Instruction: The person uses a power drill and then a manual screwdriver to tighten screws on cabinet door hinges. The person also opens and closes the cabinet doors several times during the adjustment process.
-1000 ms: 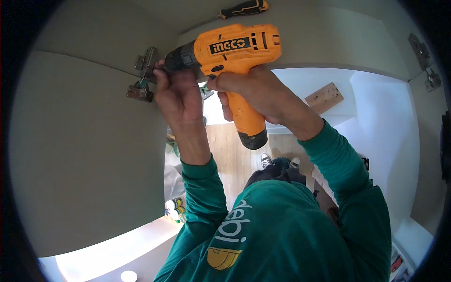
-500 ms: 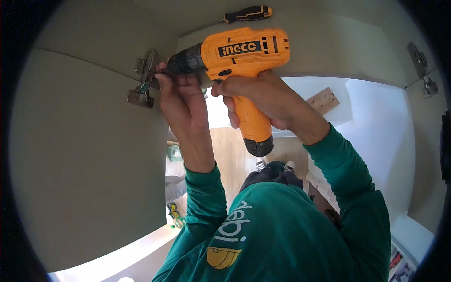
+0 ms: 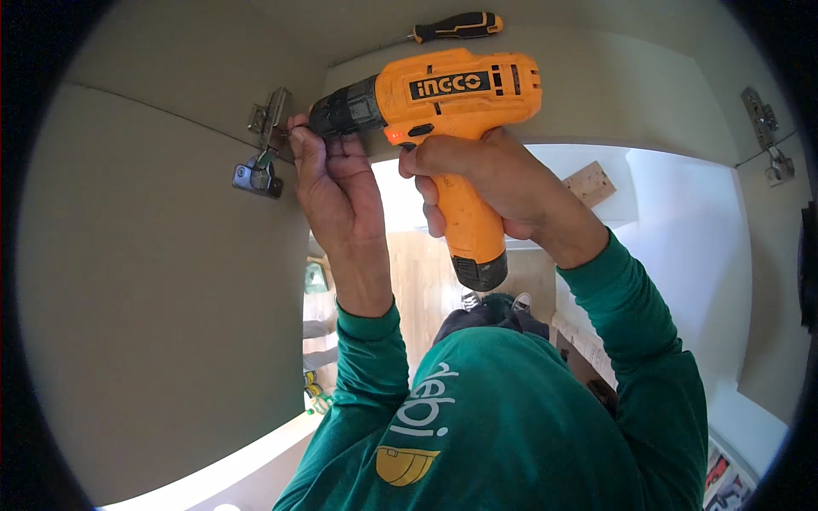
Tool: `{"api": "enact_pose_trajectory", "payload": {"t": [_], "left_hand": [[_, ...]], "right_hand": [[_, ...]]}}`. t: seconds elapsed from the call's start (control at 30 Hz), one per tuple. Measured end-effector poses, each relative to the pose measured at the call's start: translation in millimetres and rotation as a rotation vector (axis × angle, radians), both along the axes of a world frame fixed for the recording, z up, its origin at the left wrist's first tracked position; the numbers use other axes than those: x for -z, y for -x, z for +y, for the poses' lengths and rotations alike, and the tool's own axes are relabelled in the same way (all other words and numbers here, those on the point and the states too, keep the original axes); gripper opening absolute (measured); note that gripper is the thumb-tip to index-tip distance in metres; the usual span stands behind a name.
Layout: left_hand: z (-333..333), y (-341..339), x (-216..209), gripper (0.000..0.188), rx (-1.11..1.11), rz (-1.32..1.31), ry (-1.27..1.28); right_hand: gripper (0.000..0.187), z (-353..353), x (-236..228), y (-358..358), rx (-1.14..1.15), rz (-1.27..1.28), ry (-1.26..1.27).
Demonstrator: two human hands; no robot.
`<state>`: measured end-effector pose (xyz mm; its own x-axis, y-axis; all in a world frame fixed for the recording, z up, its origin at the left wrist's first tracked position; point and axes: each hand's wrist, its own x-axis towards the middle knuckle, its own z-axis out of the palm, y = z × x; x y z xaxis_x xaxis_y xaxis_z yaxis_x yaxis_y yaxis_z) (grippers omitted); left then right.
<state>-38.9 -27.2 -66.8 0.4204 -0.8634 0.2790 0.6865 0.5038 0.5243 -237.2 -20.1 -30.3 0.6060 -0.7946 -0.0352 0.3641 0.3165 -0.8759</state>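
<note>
My right hand [image 3: 490, 175] grips the orange cordless drill [image 3: 456, 98] by its handle, index finger at the trigger, with the black chuck pointing left. A small red light glows above the trigger. My left hand [image 3: 345, 192] is palm up below the chuck. Its thumb and fingertips are pinched together at the drill's tip, beside a metal cabinet hinge [image 3: 271, 128]. Whatever they pinch is too small and hidden to make out. That hinge joins the cabinet's side wall to the open left door [image 3: 179, 281].
A black and yellow screwdriver [image 3: 458, 26] lies inside the cabinet beyond the drill. Another hinge [image 3: 761, 119] is on the right side wall. A wooden piece [image 3: 590, 184] rests on a white surface below. Several items lie on the wooden floor [image 3: 413, 272] at the left.
The drill has shifted slightly to the right, and the red light above its trigger has come on. My left fingers stay by the hinge.
</note>
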Motion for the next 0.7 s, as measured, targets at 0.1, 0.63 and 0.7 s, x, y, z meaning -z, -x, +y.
{"api": "enact_pose_trajectory", "payload": {"t": [0.1, 0.63, 0.7], "left_hand": [[0.2, -0.6, 4.4, 0.017, 0.019, 0.015, 0.008], [8.3, 2.7, -0.8, 0.024, -0.018, 0.001, -0.033], [6.3, 2.3, 0.0, 0.024, -0.01, -0.007, -0.034]], "right_hand": [[0.019, 1.3, 0.6, 2.4, 0.004, 0.001, 0.004], [0.028, 7.7, -4.4, 5.7, -0.028, 0.022, 0.004], [0.028, 6.6, -3.6, 6.3, -0.033, 0.013, 0.003]]}}
